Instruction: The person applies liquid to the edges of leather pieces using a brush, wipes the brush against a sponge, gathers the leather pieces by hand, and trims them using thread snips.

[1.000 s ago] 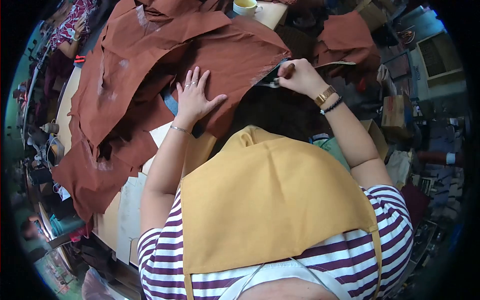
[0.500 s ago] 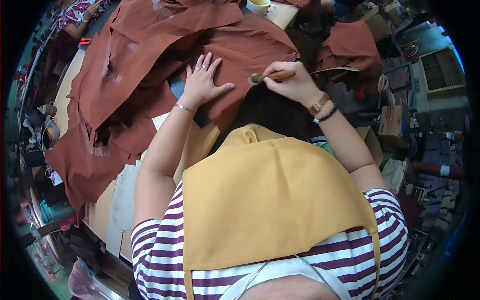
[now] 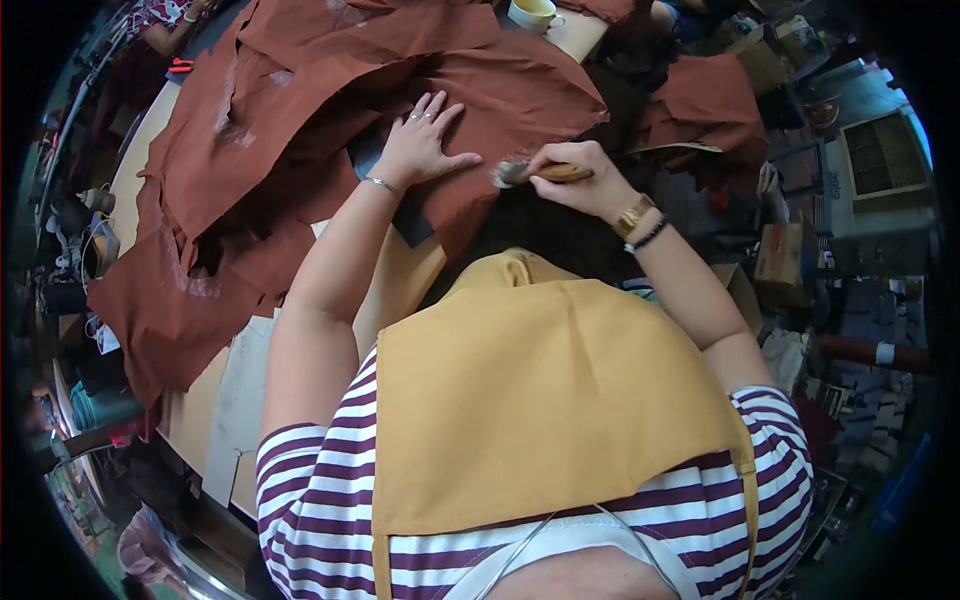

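Observation:
My right hand (image 3: pixel 582 178) is closed around the wooden handle of a brush (image 3: pixel 512 174). Its pale bristles point left and meet the near edge of a reddish-brown sheet (image 3: pixel 530 90), which looks like leather or cloth. My left hand (image 3: pixel 425 145) lies on the same sheet with fingers spread, pressing it down, a ring on one finger. Beneath the left wrist a dark blue-grey patch (image 3: pixel 412 222) shows at the sheet's edge. More large reddish-brown pieces (image 3: pixel 250 130) overlap to the left, with whitish smears on them.
A yellow-and-white cup (image 3: pixel 535 14) stands at the table's far edge. Red-handled tool (image 3: pixel 180 65) lies at the far left. Another brown piece (image 3: pixel 705 95) is stacked at right, near cardboard boxes (image 3: pixel 785 262). A person's arm (image 3: pixel 172 38) shows at the upper left.
The brush has shifted slightly left and down along the sheet's edge, its bristles now more visible. My left hand stays flat on the sheet. The whole view has shifted a little.

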Demonstrator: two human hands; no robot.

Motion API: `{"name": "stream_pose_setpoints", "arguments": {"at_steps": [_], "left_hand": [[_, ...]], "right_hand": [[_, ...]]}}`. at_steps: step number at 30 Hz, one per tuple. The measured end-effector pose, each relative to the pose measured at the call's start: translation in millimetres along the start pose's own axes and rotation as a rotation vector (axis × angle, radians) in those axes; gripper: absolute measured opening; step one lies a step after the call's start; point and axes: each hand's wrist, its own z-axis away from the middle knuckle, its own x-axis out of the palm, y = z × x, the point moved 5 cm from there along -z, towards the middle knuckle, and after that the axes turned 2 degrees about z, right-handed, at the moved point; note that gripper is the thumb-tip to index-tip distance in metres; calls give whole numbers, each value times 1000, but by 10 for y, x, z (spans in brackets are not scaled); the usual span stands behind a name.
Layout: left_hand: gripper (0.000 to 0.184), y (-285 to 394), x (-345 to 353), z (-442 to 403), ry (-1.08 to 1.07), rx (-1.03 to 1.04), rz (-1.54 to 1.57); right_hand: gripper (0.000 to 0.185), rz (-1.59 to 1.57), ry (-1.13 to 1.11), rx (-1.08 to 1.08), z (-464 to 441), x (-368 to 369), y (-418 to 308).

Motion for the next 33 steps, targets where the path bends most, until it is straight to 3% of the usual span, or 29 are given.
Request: {"name": "stream_pose_setpoints", "arguments": {"at_steps": [4,8,9,13,17,20,24,25,30,31,33], "left_hand": [[97,-48,53,-93,35,59,10],[95,-71,50,-164,31,100,-39],[94,-77,43,-174,27,111,-56],[94,-87,66,-238,16,150,-62],[97,-129,94,-302,37,184,-48],[97,-124,93,-289,20,177,-54],[96,-125,74,-289,5,173,-48],[92,-119,69,-276,23,175,-47],[70,-100,-31,-245,138,207,9],[60,-40,-143,-173,239,179,5],[67,8,-242,11,414,-13,-63]], "right_hand": [[11,132,-7,37,3,-175,-47],[11,-135,8,-76,-159,130,-225],[11,-27,51,-196,-147,146,-252],[11,97,-108,-90,-1,-79,-134],[13,17,42,-155,-81,-87,-300],[14,-36,-6,-267,-135,183,-314],[14,1,-74,-192,48,35,-135],[13,168,-174,-150,88,9,-79],[14,-8,54,-221,95,20,-258],[14,-34,69,-264,63,104,-284],[13,-70,32,-279,49,197,-263]]}}
